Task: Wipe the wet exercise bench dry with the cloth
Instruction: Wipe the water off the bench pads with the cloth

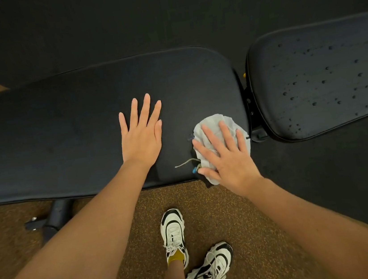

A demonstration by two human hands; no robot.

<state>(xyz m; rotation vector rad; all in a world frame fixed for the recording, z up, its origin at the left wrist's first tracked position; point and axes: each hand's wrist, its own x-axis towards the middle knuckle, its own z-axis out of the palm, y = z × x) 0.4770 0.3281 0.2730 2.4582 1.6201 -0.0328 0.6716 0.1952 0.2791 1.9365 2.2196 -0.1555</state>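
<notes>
The black padded exercise bench has a long pad across the middle and a shorter pad at the right. Water drops dot the right pad; the long pad looks matt and free of drops. My left hand lies flat on the long pad, fingers spread, holding nothing. My right hand presses flat on a crumpled white cloth at the long pad's right end, near its front corner. A loose thread and a small blue tag stick out from under the cloth.
A gap with the bench's hinge and frame separates the two pads. A black bench leg stands on the brown speckled floor at lower left. My feet in white-and-black sneakers are below the bench's front edge. Dark floor lies beyond.
</notes>
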